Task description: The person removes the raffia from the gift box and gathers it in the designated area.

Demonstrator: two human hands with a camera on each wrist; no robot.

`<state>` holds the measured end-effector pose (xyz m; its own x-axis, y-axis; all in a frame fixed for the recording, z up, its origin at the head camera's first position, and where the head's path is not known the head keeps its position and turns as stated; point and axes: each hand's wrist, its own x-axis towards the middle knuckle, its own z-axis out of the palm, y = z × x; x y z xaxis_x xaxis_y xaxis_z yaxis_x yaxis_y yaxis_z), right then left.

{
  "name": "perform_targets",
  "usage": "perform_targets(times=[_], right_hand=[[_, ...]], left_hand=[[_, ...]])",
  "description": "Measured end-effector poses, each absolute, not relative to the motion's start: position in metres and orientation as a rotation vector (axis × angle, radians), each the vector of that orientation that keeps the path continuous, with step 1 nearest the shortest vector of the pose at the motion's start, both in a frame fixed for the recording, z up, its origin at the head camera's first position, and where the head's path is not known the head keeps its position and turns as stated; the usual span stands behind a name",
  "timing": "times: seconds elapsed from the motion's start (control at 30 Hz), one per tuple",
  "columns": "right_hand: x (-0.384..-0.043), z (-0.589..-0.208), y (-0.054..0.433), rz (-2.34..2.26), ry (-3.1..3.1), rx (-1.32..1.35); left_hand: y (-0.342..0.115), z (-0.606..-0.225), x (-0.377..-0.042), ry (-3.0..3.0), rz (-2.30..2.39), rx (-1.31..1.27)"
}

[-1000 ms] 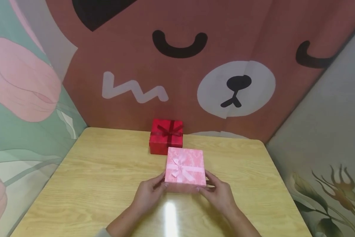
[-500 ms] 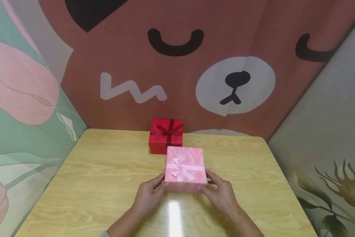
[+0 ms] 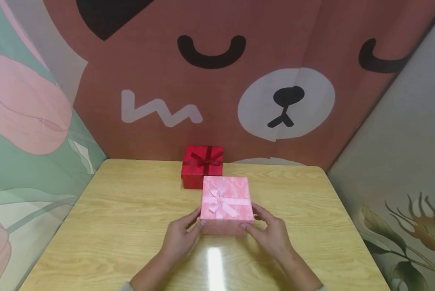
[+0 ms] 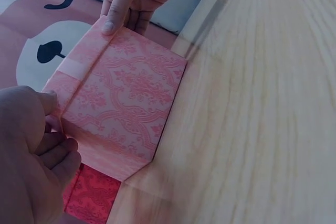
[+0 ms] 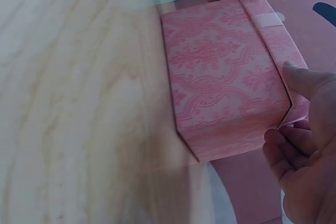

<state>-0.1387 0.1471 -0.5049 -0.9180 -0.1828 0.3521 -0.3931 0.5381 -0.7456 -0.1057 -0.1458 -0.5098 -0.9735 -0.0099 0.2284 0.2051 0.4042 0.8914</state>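
A pink gift box [image 3: 227,227] with a patterned surface stands on the wooden table. Its lid [image 3: 235,184] carries a pale pink ribbon and bow, and its rim sits over the upper box walls. My left hand [image 3: 179,237] grips the lid at the near left corner, thumb on the front rim. At the near right corner my right hand [image 3: 273,238] grips the rim the same way, with the other fingers curled at the side, as the right wrist view shows. Behind stands a red gift box [image 3: 193,180] with a dark red bow, partly hidden by the pink one.
The light wooden table [image 3: 112,226] ends at the back against a curtain [image 3: 224,105] printed with a sleeping bear. A flower-printed wall [image 3: 24,105] rises on the left, and a grey wall [image 3: 395,153] with a plant print on the right.
The pink lid's near edge and both thumbs have shifted slightly up in the head view. More of the box's front face shows now. The head view has shifted a little.
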Motion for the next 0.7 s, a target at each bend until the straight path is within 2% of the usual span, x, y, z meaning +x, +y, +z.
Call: perform_targets(times=[0.7], right_hand=[[-0.144,-0.488,0.131,1.445,-2.414,0.501]], left_hand=[[-0.154,-0.499,-0.108,-2.137,-1.784,-0.158]])
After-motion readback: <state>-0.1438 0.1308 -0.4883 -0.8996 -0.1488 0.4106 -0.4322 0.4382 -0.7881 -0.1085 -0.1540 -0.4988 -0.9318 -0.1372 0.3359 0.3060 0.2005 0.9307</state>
